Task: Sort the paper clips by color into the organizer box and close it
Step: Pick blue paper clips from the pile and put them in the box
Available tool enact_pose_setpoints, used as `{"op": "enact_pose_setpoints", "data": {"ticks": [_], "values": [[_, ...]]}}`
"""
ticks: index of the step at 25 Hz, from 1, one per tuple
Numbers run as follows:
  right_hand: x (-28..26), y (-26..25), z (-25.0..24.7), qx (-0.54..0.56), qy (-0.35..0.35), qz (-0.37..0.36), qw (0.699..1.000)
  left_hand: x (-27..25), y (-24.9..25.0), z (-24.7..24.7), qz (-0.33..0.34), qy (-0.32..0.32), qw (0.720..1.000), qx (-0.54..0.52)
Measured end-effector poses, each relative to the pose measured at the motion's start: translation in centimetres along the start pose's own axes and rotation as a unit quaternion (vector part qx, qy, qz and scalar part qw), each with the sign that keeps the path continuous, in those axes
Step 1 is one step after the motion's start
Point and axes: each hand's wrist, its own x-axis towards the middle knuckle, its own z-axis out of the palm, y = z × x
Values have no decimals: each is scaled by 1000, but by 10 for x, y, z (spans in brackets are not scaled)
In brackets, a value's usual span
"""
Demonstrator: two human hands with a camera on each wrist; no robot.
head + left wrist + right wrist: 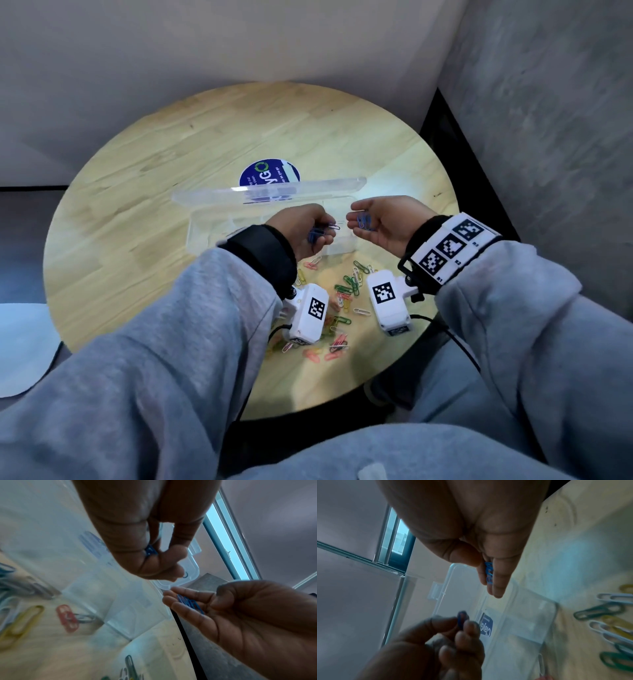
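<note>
My left hand (325, 228) hovers over the clear organizer box (212, 226). It grips a bunch of blue paper clips (150, 551) and pinches one (462, 619) at its fingertips. My right hand (354, 219) is palm-up just right of it, above the box's right end. It cups more blue clips (363, 219) on its fingers, with the thumb folded close over them (190, 603). The two hands' fingertips are a small gap apart. The box's lid (267, 195) stands open at the back. Its compartments look empty where visible.
A loose pile of green, pink, yellow and white paper clips (346, 291) lies on the round wooden table (137, 192) between my wrists, in front of the box. A blue round sticker (269, 173) is behind the lid. Walls stand close behind and to the right.
</note>
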Motion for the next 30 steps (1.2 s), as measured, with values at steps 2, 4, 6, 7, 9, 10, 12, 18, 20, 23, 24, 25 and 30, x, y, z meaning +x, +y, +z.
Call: {"op": "enact_pose_setpoints", "data": {"ticks": [2,4,6,7,9,10,12,18,20,23,24,25,30], "values": [[11,-5,0,-24,-20,-7,999,10,7,7,24,6,1000,-17],[19,-6,-2,-42,-33,-7,999,17,10,12,42,-3,999,-17],[17,-3,-3,-49,-41,-8,998,22,10,17,49,-17,999,-6],[14,-1,-4,-41,-37,-15,998,23,8,18,51,-22,998,-1],[5,4,-7,-35,-15,-34,999,24,5,19,55,-14,998,23],[0,7,-11,-48,-4,-44,998,23,4,19,58,-6,998,38],[-9,15,-19,-103,2,-46,994,18,4,19,75,-7,996,55],[-28,44,-29,-410,-28,-9,912,-13,-9,-1,157,-6,961,229],[-33,48,-26,-478,-44,13,877,-22,-23,-8,168,3,898,407],[-38,54,-20,-584,-46,29,810,-22,-43,-10,146,-14,781,607],[-39,56,-18,-624,-45,30,779,-20,-50,-9,139,-22,758,637],[-41,60,-16,-659,-44,29,751,-17,-55,-7,138,-27,742,656],[-42,75,-10,-677,-53,3,734,-4,-67,3,163,-71,682,709]]}}
